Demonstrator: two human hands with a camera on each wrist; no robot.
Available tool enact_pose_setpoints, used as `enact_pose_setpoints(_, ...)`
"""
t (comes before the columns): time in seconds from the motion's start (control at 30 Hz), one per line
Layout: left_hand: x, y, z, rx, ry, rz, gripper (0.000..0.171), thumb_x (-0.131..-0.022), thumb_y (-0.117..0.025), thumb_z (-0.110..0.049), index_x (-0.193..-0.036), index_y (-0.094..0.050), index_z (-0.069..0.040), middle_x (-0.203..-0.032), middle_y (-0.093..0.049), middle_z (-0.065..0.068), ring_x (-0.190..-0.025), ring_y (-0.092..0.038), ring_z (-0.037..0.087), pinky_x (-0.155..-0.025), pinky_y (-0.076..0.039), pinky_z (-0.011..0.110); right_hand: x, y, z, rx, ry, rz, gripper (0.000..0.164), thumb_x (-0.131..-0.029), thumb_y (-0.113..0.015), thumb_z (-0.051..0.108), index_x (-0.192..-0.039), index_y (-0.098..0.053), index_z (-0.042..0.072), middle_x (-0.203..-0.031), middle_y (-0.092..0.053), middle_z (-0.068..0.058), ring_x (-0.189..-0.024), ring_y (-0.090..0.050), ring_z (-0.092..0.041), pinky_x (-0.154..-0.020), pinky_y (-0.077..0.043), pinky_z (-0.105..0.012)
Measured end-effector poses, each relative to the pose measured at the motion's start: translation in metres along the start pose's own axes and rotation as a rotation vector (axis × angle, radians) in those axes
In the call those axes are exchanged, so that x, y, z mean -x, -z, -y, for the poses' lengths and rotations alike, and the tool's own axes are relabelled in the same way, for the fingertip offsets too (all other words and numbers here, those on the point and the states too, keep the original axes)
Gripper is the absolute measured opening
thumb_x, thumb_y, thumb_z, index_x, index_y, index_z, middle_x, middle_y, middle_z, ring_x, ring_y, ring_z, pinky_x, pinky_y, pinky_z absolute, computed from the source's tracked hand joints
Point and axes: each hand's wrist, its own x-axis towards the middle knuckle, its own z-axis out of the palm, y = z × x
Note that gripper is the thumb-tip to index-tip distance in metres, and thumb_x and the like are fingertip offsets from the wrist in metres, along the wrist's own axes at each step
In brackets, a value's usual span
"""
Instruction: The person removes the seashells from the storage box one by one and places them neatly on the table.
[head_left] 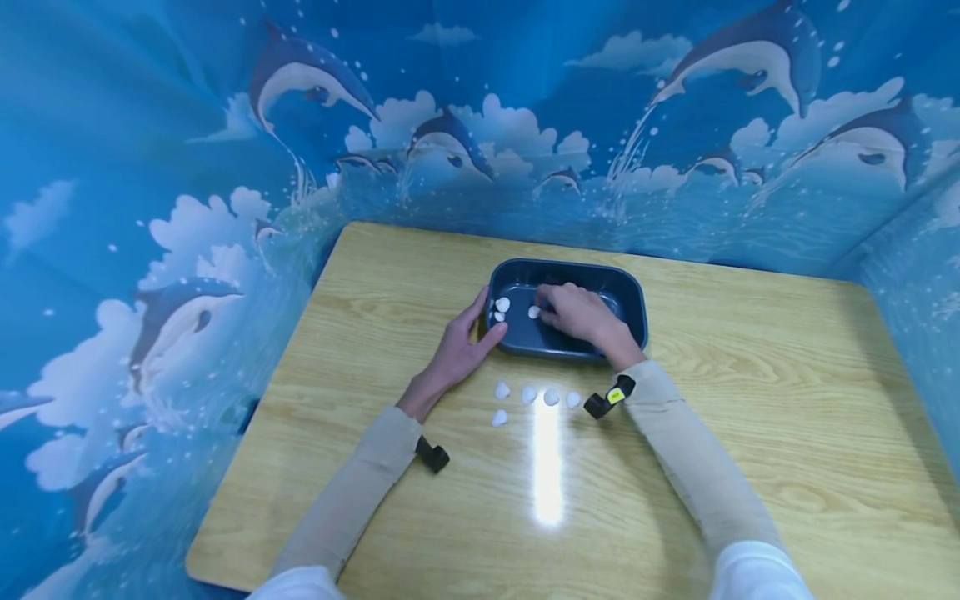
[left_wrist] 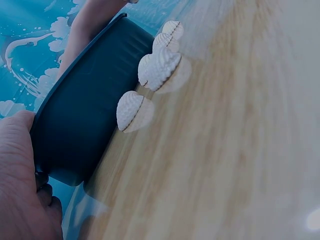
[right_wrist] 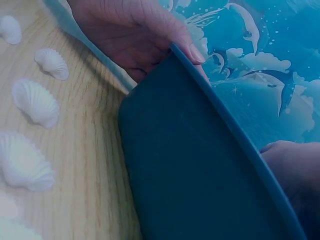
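Shells (head_left: 528, 395), five of them, are lying on the wooden table (head_left: 765, 417) in the head view, between six and eight o'clock of the dark tray (head_left: 567, 353). The left hand (head_left: 459, 346) is gripping the tray's end at nine o'clock, thumb and fingers spreading around it. The right hand (head_left: 577, 312) is reaching over the near rim from five o'clock; its fingers are bending down at a white shell (head_left: 534, 312), and I cannot tell whether they are pinching it. More shells (head_left: 503, 305) are sitting inside by the nine o'clock wall. The table's far edge is running close behind the tray at twelve o'clock, while wood is stretching wide toward three.

In the left wrist view, the left hand is curling around the tray's end at eight o'clock; wood is spreading from the table shells toward four.

In the right wrist view, the rim is slanting from twelve to five o'clock, the right hand showing only partly at four. Shells are lining the left side, a strip of wood separating them from the tray wall.
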Motion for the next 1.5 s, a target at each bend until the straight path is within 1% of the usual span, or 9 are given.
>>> enact_pose_setpoints(0.13,0.000,0.000,0.000,-0.002,-0.004,-0.002,0.079,-0.105,-0.061,-0.043,-0.167,-0.022,-0.015,-0.172,-0.022,0.004,-0.158,-0.024,0.019,-0.128,-0.024,0.039,0.000,0.000,0.001,-0.025,0.011,0.018,0.030,-0.104,-0.066,0.021,-0.131,-0.065,0.007,-0.112,-0.073,-0.011,-0.085,-0.068,-0.020,-0.075,-0.059,-0.042)
enact_pose_setpoints(0.27,-0.001,0.000,0.000,-0.009,-0.001,0.001,0.080,-0.105,-0.061,-0.044,-0.167,-0.022,-0.013,-0.172,-0.023,0.002,-0.157,-0.024,0.018,-0.129,-0.023,0.038,0.000,-0.001,0.002,-0.022,0.019,0.035,0.029,-0.104,-0.066,0.022,-0.129,-0.067,0.007,-0.116,-0.072,-0.011,-0.092,-0.069,-0.021,-0.080,-0.059,-0.044)
enact_pose_setpoints(0.57,-0.001,0.000,0.000,-0.013,0.004,0.002,0.082,-0.104,-0.061,-0.047,-0.166,-0.022,-0.009,-0.172,-0.023,0.005,-0.157,-0.024,0.019,-0.128,-0.023,0.038,0.003,-0.001,0.004,-0.038,0.035,0.047,0.026,-0.100,-0.072,0.021,-0.118,-0.067,0.002,-0.105,-0.070,-0.010,-0.084,-0.063,-0.020,-0.077,-0.057,-0.041)
enact_pose_setpoints(0.73,-0.001,0.001,0.000,-0.013,0.005,-0.002,0.081,-0.104,-0.061,-0.046,-0.166,-0.023,-0.011,-0.172,-0.023,0.007,-0.157,-0.024,0.018,-0.129,-0.022,0.037,0.004,-0.003,0.003,-0.039,0.027,0.047,0.028,-0.099,-0.073,0.021,-0.119,-0.065,0.002,-0.107,-0.070,-0.010,-0.085,-0.063,-0.020,-0.077,-0.057,-0.040)
enact_pose_setpoints(0.93,-0.001,0.001,0.000,-0.015,0.001,-0.004,0.080,-0.104,-0.062,-0.046,-0.166,-0.023,-0.014,-0.172,-0.024,0.004,-0.157,-0.024,0.017,-0.128,-0.022,0.034,0.005,-0.004,0.002,-0.050,0.027,0.058,0.029,-0.100,-0.072,0.021,-0.120,-0.065,0.002,-0.108,-0.070,-0.011,-0.089,-0.065,-0.021,-0.080,-0.058,-0.042)
enact_pose_setpoints(1.23,-0.001,0.000,0.001,-0.009,-0.006,-0.005,0.080,-0.104,-0.062,-0.044,-0.166,-0.023,-0.013,-0.172,-0.024,0.007,-0.157,-0.025,0.021,-0.129,-0.023,0.039,0.007,-0.003,0.002,-0.085,0.011,0.080,0.031,-0.100,-0.073,0.022,-0.120,-0.065,0.000,-0.107,-0.070,-0.010,-0.082,-0.061,-0.019,-0.079,-0.056,-0.040)
enact_pose_setpoints(1.33,-0.001,0.000,0.001,-0.007,-0.009,-0.005,0.079,-0.105,-0.062,-0.043,-0.166,-0.023,-0.012,-0.172,-0.024,0.008,-0.157,-0.025,0.021,-0.129,-0.024,0.040,0.010,-0.001,0.003,-0.095,0.014,0.076,0.030,-0.100,-0.072,0.022,-0.120,-0.065,0.001,-0.105,-0.069,-0.009,-0.079,-0.059,-0.018,-0.074,-0.054,-0.038)
enact_pose_setpoints(1.4,-0.001,0.000,0.001,-0.005,-0.009,-0.004,0.079,-0.105,-0.061,-0.043,-0.167,-0.022,-0.012,-0.172,-0.024,0.008,-0.157,-0.025,0.021,-0.128,-0.024,0.041,0.013,0.002,0.005,-0.108,0.022,0.067,0.029,-0.099,-0.072,0.020,-0.120,-0.065,0.001,-0.101,-0.068,-0.008,-0.075,-0.057,-0.018,-0.070,-0.051,-0.036)
enact_pose_setpoints(1.5,0.000,0.000,0.001,-0.003,-0.002,-0.001,0.079,-0.105,-0.061,-0.043,-0.167,-0.022,-0.013,-0.172,-0.023,0.007,-0.157,-0.024,0.020,-0.128,-0.025,0.040,0.018,0.007,0.009,-0.122,0.035,0.052,0.028,-0.099,-0.071,0.020,-0.120,-0.065,0.001,-0.088,-0.065,-0.005,-0.067,-0.053,-0.018,-0.063,-0.047,-0.034)
